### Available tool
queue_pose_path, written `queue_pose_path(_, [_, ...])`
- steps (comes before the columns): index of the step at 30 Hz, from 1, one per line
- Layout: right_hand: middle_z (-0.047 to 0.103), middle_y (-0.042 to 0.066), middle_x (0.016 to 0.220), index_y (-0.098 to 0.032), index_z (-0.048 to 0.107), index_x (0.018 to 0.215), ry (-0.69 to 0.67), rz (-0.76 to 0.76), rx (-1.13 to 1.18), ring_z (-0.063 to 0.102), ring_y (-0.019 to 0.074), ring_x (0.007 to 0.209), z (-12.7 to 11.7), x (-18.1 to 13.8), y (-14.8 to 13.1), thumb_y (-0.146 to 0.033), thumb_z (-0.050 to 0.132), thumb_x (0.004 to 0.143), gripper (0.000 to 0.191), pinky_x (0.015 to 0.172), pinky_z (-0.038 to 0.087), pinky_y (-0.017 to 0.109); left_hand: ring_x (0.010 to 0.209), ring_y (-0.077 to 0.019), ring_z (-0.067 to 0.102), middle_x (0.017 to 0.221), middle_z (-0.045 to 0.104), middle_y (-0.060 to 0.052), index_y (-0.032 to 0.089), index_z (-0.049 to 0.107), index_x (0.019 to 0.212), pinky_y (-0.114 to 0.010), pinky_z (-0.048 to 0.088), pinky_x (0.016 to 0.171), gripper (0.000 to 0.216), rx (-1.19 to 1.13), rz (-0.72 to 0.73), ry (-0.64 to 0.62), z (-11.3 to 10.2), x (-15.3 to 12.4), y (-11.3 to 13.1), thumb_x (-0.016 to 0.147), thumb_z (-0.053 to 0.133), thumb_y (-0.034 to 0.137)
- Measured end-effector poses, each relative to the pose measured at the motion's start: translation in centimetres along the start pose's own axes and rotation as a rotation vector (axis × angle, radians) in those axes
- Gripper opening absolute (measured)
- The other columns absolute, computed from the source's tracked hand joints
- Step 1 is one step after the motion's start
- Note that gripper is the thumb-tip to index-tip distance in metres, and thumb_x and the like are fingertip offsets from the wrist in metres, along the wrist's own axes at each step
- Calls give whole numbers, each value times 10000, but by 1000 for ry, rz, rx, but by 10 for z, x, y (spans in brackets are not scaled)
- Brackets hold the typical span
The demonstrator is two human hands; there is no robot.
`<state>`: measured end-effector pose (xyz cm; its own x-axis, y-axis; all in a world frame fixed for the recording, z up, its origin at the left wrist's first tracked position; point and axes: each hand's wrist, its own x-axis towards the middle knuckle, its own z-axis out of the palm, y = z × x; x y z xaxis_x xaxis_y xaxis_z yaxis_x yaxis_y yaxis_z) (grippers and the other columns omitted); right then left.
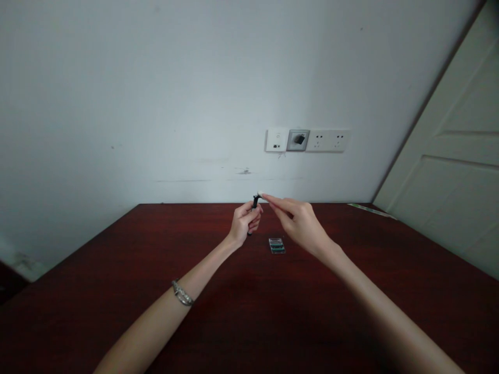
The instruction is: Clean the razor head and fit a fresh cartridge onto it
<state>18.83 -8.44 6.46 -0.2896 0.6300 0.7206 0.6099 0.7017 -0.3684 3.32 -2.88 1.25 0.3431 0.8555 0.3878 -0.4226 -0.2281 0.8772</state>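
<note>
My left hand is closed round a small black handle, held upright above the dark red table. My right hand reaches in from the right, its fingertips pinched on a small pale piece at the top of that handle. A small clear case with green and dark parts inside lies flat on the table just below and between the hands. A metal bracelet is on my left wrist.
A white wall stands behind the table with a row of sockets and switches. A pale door is at the right. A thin light strip lies at the table's far right corner.
</note>
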Motion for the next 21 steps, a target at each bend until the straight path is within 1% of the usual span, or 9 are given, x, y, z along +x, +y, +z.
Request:
queue_pose_path(3, [715, 90, 932, -201, 609, 1212, -30, -3, 33, 631, 159, 716, -1, 0, 2, -196, 440, 893, 361, 681, 484, 280, 370, -26, 235, 499, 300, 87, 151, 500, 753, -143, 165, 336, 262, -18, -26, 9, 2, -1, 1, 736, 642, 371])
queue_pose_path(6, [709, 71, 1029, -234, 632, 1177, -132, -21, 73, 659, 175, 813, -6, 1, 1, -187, 457, 880, 348, 740, 503, 297, 374, -27, 234, 500, 294, 86, 158, 478, 729, -139, 159, 335, 266, -65, -18, 45, 1, -1, 6, 719, 655, 356])
queue_pose_path(7, [704, 61, 1049, -245, 636, 1169, -144, -21, 87, 664, 180, 843, -8, 1, 1, -190, 463, 878, 343, 763, 508, 307, 375, -27, 235, 501, 292, 86, 160, 472, 725, -137, 159, 336, 272, -81, -18, 54, 1, -1, 7, 712, 661, 354])
queue_pose_path(8, [698, 53, 1067, -251, 638, 1162, -132, -15, 104, 666, 186, 875, -9, 1, 1, -199, 467, 877, 337, 788, 511, 319, 377, -27, 235, 501, 291, 86, 160, 470, 723, -136, 160, 337, 276, -91, -20, 60, 1, -1, 8, 706, 667, 352])
queue_pose_path(10, [680, 45, 1106, -242, 641, 1157, -53, 20, 148, 656, 197, 953, -10, 2, 1, -227, 471, 881, 324, 848, 507, 342, 377, -25, 236, 499, 297, 84, 155, 479, 723, -135, 162, 338, 277, -99, -32, 55, 1, -1, 10, 700, 673, 351])
queue_pose_path(12, [663, 36, 1137, -229, 642, 1153, 17, 56, 194, 631, 199, 1029, -8, 4, 2, -251, 470, 888, 317, 906, 489, 356, 373, -23, 235, 496, 306, 81, 149, 487, 719, -135, 159, 338, 274, -101, -46, 35, 1, -2, 10, 699, 672, 350])
queue_pose_path(13, [656, 31, 1147, -227, 641, 1154, 32, 68, 213, 619, 197, 1055, -7, 4, 2, -256, 468, 890, 317, 925, 479, 360, 371, -21, 233, 494, 309, 80, 148, 487, 715, -135, 156, 338, 273, -102, -51, 22, 2, -2, 9, 700, 670, 350])
queue_pose_path(17, [643, 31, 1168, -222, 622, 1179, 6, 77, 235, 612, 194, 1066, -5, 5, 4, -252, 460, 897, 327, 935, 474, 364, 363, -17, 228, 489, 314, 79, 144, 487, 707, -135, 145, 338, 264, -94, -60, -27, 3, -4, 8, 709, 658, 345])
queue_pose_path(21, [663, 27, 1133, -238, 633, 1163, -84, 73, 205, 642, 200, 1002, -11, 6, 3, -244, 468, 891, 319, 894, 499, 376, 361, -19, 227, 483, 311, 80, 146, 485, 699, -136, 145, 337, 262, -79, -60, -14, 1, -3, 8, 708, 658, 341])
